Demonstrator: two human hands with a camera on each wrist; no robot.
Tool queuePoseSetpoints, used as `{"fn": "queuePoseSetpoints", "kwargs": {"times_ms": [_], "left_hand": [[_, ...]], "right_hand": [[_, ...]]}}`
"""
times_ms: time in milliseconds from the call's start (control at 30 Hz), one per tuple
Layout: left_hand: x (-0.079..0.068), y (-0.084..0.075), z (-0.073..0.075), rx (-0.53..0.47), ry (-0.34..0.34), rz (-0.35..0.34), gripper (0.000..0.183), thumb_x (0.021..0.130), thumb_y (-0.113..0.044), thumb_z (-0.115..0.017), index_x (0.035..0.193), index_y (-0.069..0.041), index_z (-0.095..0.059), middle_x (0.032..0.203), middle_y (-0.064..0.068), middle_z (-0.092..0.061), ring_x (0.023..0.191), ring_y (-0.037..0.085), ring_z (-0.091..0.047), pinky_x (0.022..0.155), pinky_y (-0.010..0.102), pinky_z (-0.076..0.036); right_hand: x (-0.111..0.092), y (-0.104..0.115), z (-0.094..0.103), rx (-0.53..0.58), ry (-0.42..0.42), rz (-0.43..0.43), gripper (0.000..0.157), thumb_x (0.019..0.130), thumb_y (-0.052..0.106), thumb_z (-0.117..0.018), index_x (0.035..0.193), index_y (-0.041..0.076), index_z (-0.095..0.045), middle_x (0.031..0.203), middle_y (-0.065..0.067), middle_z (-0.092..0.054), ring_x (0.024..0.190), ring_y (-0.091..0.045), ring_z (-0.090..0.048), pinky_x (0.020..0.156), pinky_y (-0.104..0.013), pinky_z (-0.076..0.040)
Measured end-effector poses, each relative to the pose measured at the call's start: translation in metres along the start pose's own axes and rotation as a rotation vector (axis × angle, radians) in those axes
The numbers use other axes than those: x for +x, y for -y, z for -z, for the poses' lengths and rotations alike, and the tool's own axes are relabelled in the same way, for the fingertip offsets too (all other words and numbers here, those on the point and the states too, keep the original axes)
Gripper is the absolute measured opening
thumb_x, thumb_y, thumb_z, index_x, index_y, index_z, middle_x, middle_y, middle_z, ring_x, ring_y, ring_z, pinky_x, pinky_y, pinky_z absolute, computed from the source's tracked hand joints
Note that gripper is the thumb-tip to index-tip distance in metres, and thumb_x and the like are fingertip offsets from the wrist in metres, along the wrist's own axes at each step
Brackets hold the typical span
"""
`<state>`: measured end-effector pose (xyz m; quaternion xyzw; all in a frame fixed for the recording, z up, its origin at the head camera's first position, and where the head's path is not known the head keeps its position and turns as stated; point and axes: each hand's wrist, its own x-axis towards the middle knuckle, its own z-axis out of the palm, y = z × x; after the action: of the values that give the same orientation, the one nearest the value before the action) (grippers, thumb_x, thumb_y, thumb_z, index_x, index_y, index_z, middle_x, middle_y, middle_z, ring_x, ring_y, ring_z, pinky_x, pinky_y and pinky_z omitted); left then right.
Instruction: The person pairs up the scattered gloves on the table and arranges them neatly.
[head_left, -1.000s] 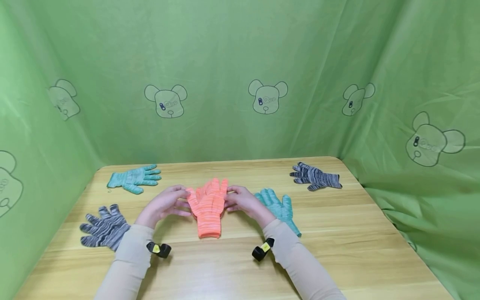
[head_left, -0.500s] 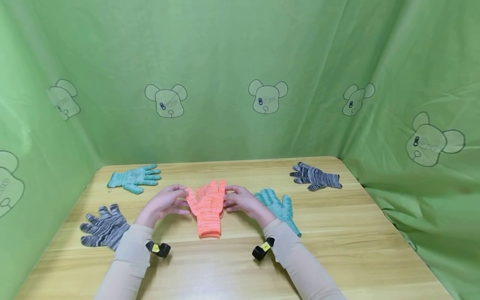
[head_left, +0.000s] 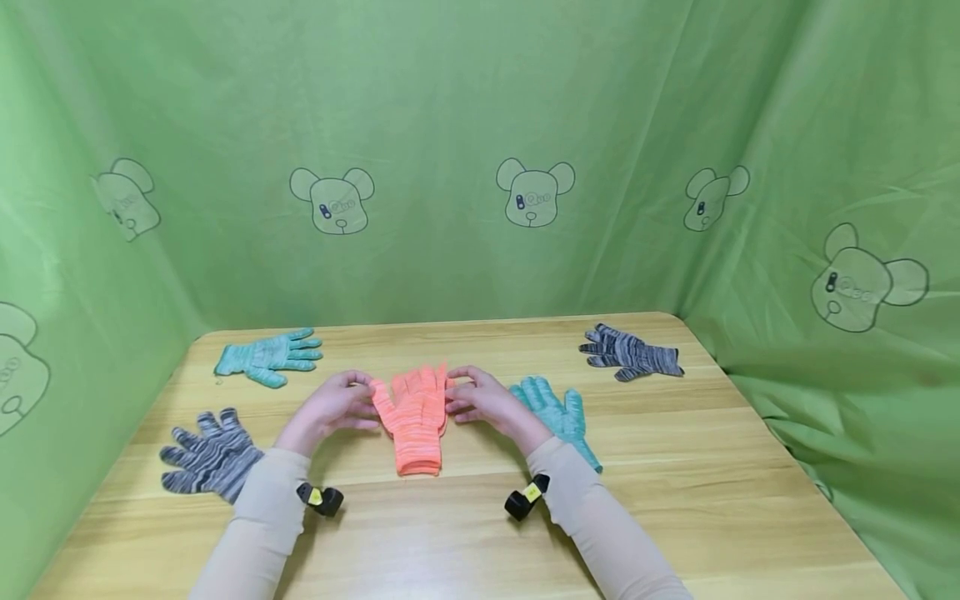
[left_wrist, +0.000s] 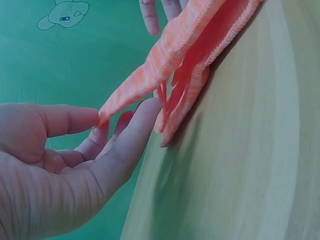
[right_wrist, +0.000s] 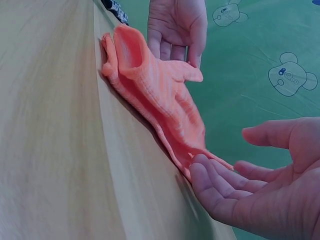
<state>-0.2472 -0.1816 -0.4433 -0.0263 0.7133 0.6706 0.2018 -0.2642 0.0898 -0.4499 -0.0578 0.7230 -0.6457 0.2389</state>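
Orange gloves [head_left: 418,425] lie stacked centrally on the table [head_left: 450,542]; the left hand [head_left: 337,406] pinches the upper one's thumb, seemingly steadying it; the right hand [head_left: 487,402], thumb and fingers apart, touches the opposite side, likely as support. A gray glove [head_left: 628,353] lies near the far-right corner.

Head view bright, evenly lit; pale glare on near tabletop [head_left: 420,550]; wrist views dimmer, soft shadows visible.

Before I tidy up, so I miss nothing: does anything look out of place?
Nothing looks spilled or damaged. Oddly scattered, though: the left green glove and right green glove lie apart, as do the left grey glove and right grey glove, while the orange gloves are stacked.
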Motion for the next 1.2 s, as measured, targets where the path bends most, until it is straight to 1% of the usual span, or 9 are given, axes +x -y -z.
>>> {"fn": "queuePoseSetpoints", "kwargs": {"times_ms": [100,167,333,467,567,700,800,1033,1200], "left_hand": [[0.0001,0.0003,-0.0004,0.001,-0.004,0.005,0.030,0.101,-0.008,-0.044,0.128,0.005,-0.040,0.107,0.017,-0.063,0.083,0.021,-0.068,0.082,0.043,-0.060],[0.0003,0.0003,-0.0001,0.001,-0.001,0.007,0.036,0.101,-0.008,-0.044,0.134,0.006,-0.037,0.110,0.018,-0.062,0.084,0.021,-0.068,0.082,0.043,-0.059],[0.0015,0.0011,0.0014,0.002,0.009,0.009,0.044,0.102,-0.009,-0.042,0.143,0.004,-0.032,0.117,0.021,-0.058,0.087,0.022,-0.068,0.084,0.045,-0.059],[0.0019,0.0016,0.0018,0.015,0.026,0.006,0.043,0.102,-0.009,-0.042,0.141,0.007,-0.036,0.123,0.027,-0.057,0.090,0.023,-0.068,0.086,0.044,-0.058],[0.0023,0.0024,0.0019,0.014,0.034,0.004,0.043,0.101,-0.008,-0.042,0.140,0.009,-0.037,0.124,0.029,-0.057,0.091,0.023,-0.068,0.085,0.043,-0.059],[0.0036,0.0040,0.0019,0.002,0.049,0.007,0.044,0.100,-0.005,-0.041,0.142,0.007,-0.033,0.118,0.025,-0.061,0.090,0.023,-0.069,0.084,0.043,-0.059],[0.0045,0.0054,0.0018,0.006,0.059,0.009,0.044,0.100,-0.004,-0.041,0.142,0.006,-0.032,0.115,0.022,-0.063,0.090,0.022,-0.069,0.084,0.042,-0.059],[0.0043,0.0062,0.0012,0.052,0.055,0.000,0.040,0.100,-0.006,-0.042,0.138,0.007,-0.040,0.116,0.021,-0.064,0.092,0.020,-0.068,0.090,0.041,-0.057],[0.0046,0.0058,0.0006,0.070,0.050,-0.007,0.038,0.101,-0.007,-0.043,0.134,0.010,-0.045,0.123,0.029,-0.060,0.098,0.022,-0.067,0.096,0.041,-0.054]], "right_hand": [[-0.0001,0.0003,-0.0001,-0.025,0.013,-0.004,0.042,0.097,0.009,-0.053,0.137,-0.002,-0.046,0.119,-0.023,-0.061,0.097,-0.024,-0.065,0.086,-0.040,-0.057],[0.0000,0.0001,0.0001,-0.042,0.024,-0.009,0.040,0.098,0.009,-0.053,0.135,-0.004,-0.048,0.121,-0.023,-0.061,0.099,-0.023,-0.064,0.088,-0.040,-0.057],[0.0014,-0.0026,0.0006,-0.061,0.054,-0.022,0.039,0.098,0.009,-0.052,0.134,-0.006,-0.050,0.119,-0.020,-0.062,0.097,-0.019,-0.063,0.089,-0.038,-0.056],[0.0023,-0.0039,0.0012,-0.065,0.066,-0.030,0.039,0.098,0.009,-0.051,0.134,-0.007,-0.050,0.114,-0.017,-0.064,0.094,-0.016,-0.062,0.086,-0.034,-0.057],[0.0016,-0.0028,0.0019,-0.075,0.062,-0.027,0.039,0.099,0.010,-0.051,0.134,-0.007,-0.050,0.117,-0.019,-0.064,0.096,-0.018,-0.063,0.086,-0.034,-0.057],[0.0011,-0.0017,0.0034,-0.084,0.054,-0.014,0.039,0.099,0.010,-0.050,0.133,-0.009,-0.051,0.124,-0.025,-0.061,0.102,-0.025,-0.065,0.089,-0.038,-0.057],[0.0013,-0.0016,0.0039,-0.081,0.050,-0.013,0.038,0.100,0.010,-0.050,0.131,-0.010,-0.051,0.127,-0.027,-0.060,0.107,-0.030,-0.066,0.091,-0.040,-0.056],[0.0020,-0.0019,0.0057,-0.064,0.033,-0.013,0.036,0.100,0.009,-0.049,0.128,-0.013,-0.052,0.122,-0.028,-0.062,0.105,-0.032,-0.067,0.092,-0.039,-0.056],[0.0026,-0.0031,0.0066,-0.055,0.025,-0.011,0.035,0.100,0.008,-0.048,0.127,-0.014,-0.052,0.121,-0.029,-0.062,0.106,-0.034,-0.066,0.096,-0.040,-0.054]]}}
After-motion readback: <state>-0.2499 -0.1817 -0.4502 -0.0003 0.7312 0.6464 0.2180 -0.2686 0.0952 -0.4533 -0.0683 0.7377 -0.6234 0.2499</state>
